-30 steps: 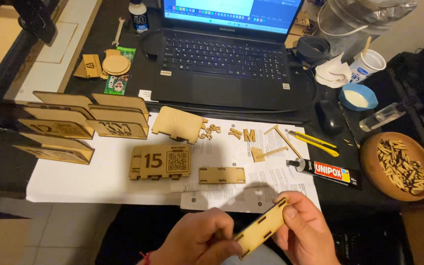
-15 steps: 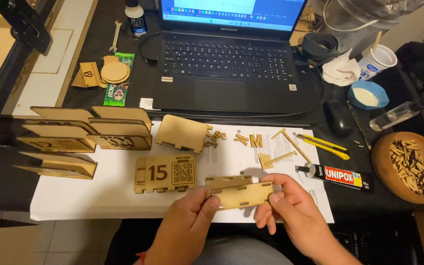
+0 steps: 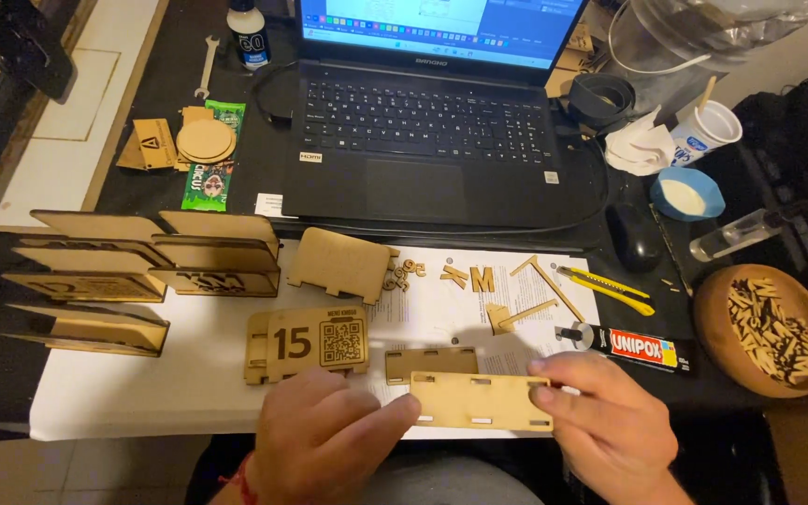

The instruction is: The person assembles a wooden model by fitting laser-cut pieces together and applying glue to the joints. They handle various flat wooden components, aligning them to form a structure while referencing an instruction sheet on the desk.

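Both hands hold a flat rectangular wooden panel [image 3: 482,402] with small slots, level just above the white paper [image 3: 189,374] at the table's front. My left hand [image 3: 324,440] grips its left end, my right hand [image 3: 600,421] its right end. A smaller slotted wooden strip [image 3: 430,361] lies on the paper right behind the panel. To the left lies a wooden plaque [image 3: 306,344] with a number and a square code.
Finished wooden stands [image 3: 151,266] sit at the left. A curved wooden plate [image 3: 339,264], small wooden letters [image 3: 469,277], wooden sticks [image 3: 540,281], a yellow cutter [image 3: 605,288] and a glue tube [image 3: 633,348] lie on the paper. A laptop [image 3: 423,122], mouse [image 3: 636,236] and bowl of wooden bits [image 3: 767,329] stand behind.
The panel has come down from a tilted hold near my lap to lie flat and level over the front of the paper, with my hands spread to its two ends.
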